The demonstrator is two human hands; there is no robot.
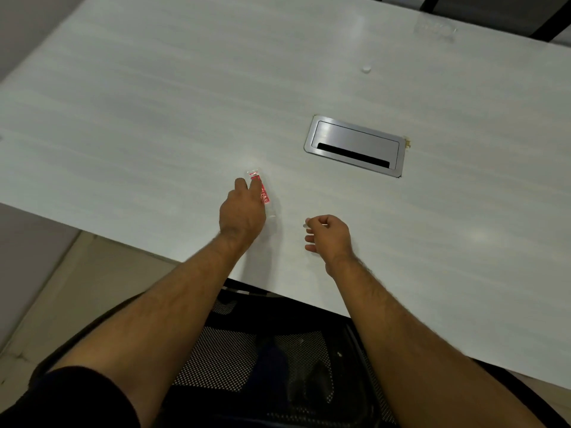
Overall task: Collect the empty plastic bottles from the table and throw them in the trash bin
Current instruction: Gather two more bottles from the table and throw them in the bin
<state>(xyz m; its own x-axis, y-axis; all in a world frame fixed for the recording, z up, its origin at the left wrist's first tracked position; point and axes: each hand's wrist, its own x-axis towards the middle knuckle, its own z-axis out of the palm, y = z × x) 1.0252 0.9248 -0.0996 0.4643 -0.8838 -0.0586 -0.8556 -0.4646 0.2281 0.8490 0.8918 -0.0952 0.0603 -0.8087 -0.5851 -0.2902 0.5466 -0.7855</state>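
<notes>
His left hand [242,213] was closed around a small clear bottle with a red label [262,193], standing near the table's [154,118] front edge. The right hand [327,233] was loosely curled, pinching what may have been a cap; too small to tell. Another crumpled bottle [435,27] lay far off by the back edge. The thin plastic could have buckled and slipped from a light grip.

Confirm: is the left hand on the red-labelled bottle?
Yes, the left hand is wrapped around the red-labelled bottle standing on the table.
</notes>
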